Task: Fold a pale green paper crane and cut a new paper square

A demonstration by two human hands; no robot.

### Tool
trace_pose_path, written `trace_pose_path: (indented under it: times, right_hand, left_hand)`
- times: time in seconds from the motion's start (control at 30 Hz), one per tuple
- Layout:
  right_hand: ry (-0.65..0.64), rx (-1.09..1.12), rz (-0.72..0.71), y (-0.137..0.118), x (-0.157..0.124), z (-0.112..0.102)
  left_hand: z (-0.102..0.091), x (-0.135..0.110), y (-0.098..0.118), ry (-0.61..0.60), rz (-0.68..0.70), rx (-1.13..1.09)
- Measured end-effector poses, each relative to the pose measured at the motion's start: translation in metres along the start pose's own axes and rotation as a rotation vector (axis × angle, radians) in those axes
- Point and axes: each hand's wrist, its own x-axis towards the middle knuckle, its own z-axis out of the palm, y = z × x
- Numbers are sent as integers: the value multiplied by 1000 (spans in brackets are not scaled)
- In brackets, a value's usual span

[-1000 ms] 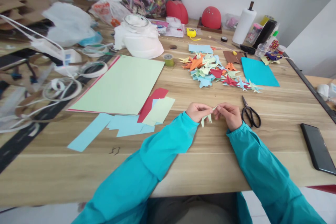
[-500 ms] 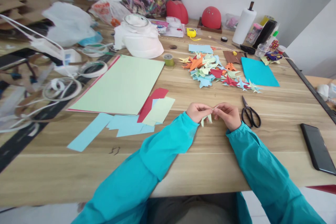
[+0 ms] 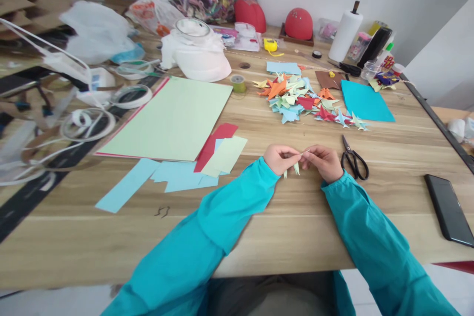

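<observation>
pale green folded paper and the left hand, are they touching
Touching. The head view shows it: the left hand pinches the pale green folded paper, whose pointed ends hang out below the thumb.

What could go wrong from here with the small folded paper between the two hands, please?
The pale green folded paper is small and pinched between the fingers of the left hand and right hand; too strong a pull might tear it. The scissors lie close beside the right hand, so a sideways movement could knock them. The left sleeve is near the light blue paper pieces and might shift them.
</observation>
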Motion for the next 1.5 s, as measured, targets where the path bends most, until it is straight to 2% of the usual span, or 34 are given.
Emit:
trace_pose_path:
  times: [0.1, 0.2, 0.47, 0.63, 0.9, 1.23, 1.5]
  right_hand:
    - [38, -87, -78, 2, 0, -3]
    - [48, -297, -222, 3, -2, -3]
    - [43, -758, -524, 1, -2, -3]
    - [33, -958, -615, 3, -3, -6]
    - [46, -1064, -681, 4, -3, -2]
    - [57, -1029, -647, 8, -2, -5]
    - [56, -1024, -712, 6, -2, -6]
  left_hand:
    - [-5, -1, 1, 47, 237, 198]
    - [-10, -1, 4, 83, 427, 372]
    - [-14, -2, 1, -15, 726, 752]
    - [-16, -1, -2, -47, 813, 889]
    - [-18, 1, -6, -85, 858, 1006]
    - [-20, 2, -5, -63, 940, 1067]
    - [-21, 1, -4, -38, 998, 1077]
